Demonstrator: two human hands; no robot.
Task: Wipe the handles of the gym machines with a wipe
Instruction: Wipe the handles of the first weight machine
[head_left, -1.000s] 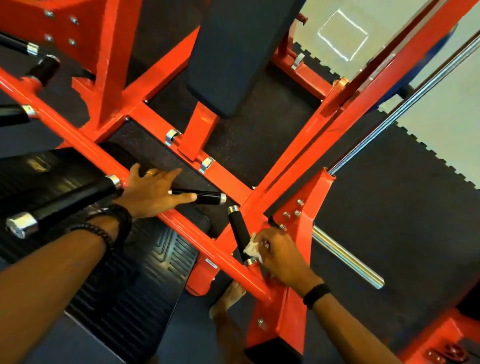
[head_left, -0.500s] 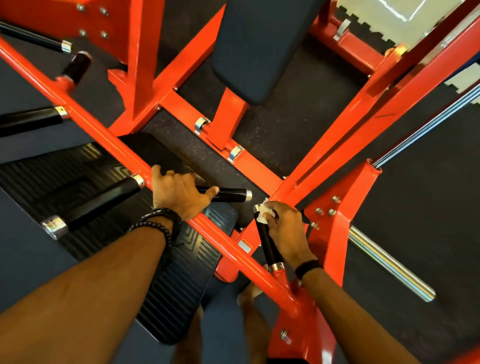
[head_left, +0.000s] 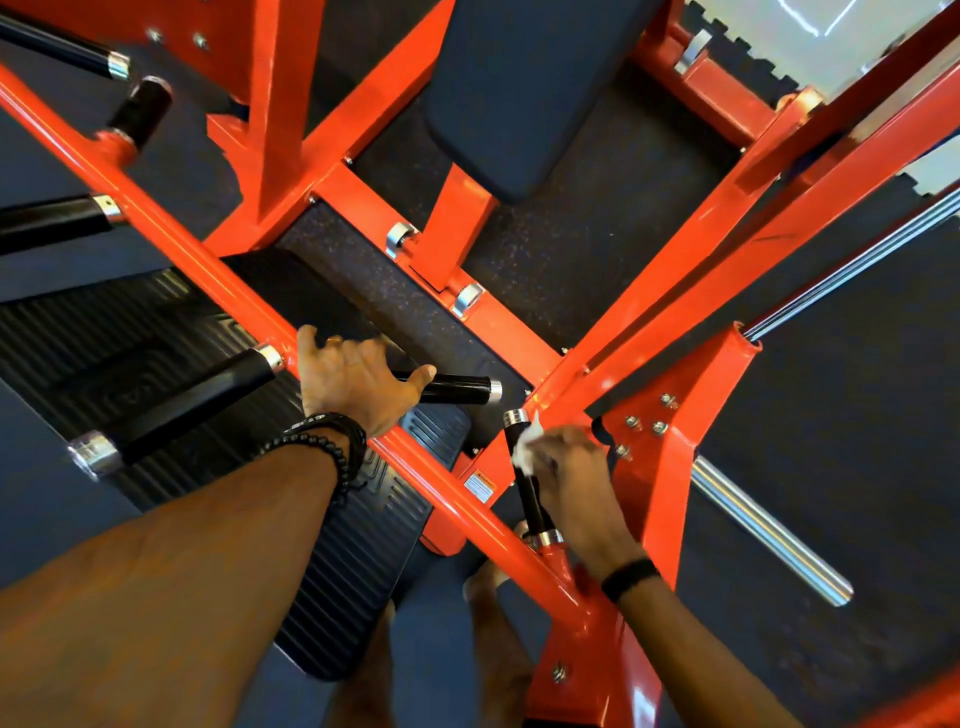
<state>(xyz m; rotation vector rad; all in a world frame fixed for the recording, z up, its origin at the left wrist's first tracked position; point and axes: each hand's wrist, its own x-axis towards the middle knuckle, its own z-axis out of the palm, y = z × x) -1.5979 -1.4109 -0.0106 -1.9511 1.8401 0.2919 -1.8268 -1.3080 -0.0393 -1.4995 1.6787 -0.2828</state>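
Handles on an orange steel gym machine frame (head_left: 218, 275) are the subject; the frame's painted tubes cross the view diagonally from ten o'clock to five o'clock. Dark speckled rubber flooring (head_left: 857, 415) lies beneath. A dark blue padded rectangular seat (head_left: 519, 93) stands at twelve o'clock on an orange post. A black ribbed rubber foot plate (head_left: 171, 374) occupies the eight o'clock area under the main tube. A long polished steel bar (head_left: 769, 530) projects from the frame toward four o'clock.

Five black cylindrical grips with chrome end collars are visible. The large black grip (head_left: 182, 410) lies at nine o'clock, untouched. The short horizontal black grip (head_left: 457, 389) sits just past centre. The short upright black handle (head_left: 527, 483), at five o'clock of centre, rises from the main tube.

The left hand (head_left: 358, 384) rests on the main tube, thumb tip touching the horizontal grip, fingers loosely bent over the tube's far side; whether they clasp it cannot be determined. Black beaded bracelets (head_left: 327, 441) circle that wrist. The right hand (head_left: 576, 478) curls round the upright handle, pressing a small crumpled white wipe (head_left: 527, 441) against its upper portion, just below the chrome cap. A black band (head_left: 631, 577) circles the right wrist. A small white and orange warning label (head_left: 480, 486) is stuck to the main tube beside the handle.
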